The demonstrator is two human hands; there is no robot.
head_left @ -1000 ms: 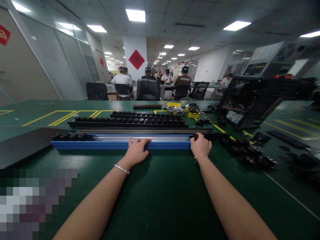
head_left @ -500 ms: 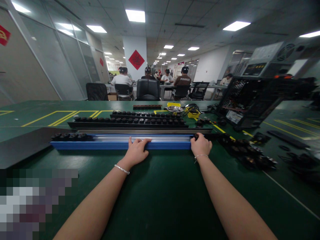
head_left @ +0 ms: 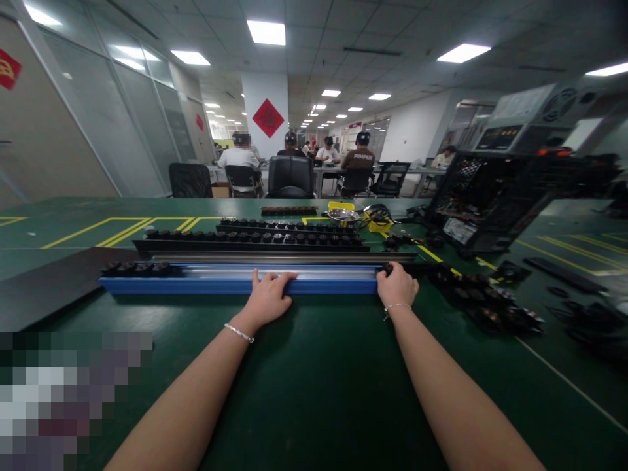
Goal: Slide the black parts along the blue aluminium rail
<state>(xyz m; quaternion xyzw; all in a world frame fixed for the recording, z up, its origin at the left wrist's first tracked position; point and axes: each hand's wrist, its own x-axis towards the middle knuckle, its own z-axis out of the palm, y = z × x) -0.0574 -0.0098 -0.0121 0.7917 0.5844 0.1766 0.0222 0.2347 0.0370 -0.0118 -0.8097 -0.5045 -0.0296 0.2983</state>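
Blue rail: is lying on the green worktop, in front of the person; its long wall is looking smooth and flat, and its inside is shining like silver.
Way it points: the rail is running from left to right, with its open side facing up.
Black lumps: are sitting in a row at the rail's left end, looking round and bumpy.
Left hand: is resting on the rail near its middle, with its fingers spreading apart.
Right hand: is pinching a small black part at the rail's right end, its fingers clamping on it.
Black strips: are lying behind the rail, pointing the same way, and some are carrying rows of dark knobs.
Dark pile: is lying to the right, looking too blurry to make out.
Hidden bits: the right hand is covering most of the small black part and the rail's right end; the picture's bottom edge is cutting off both arms.
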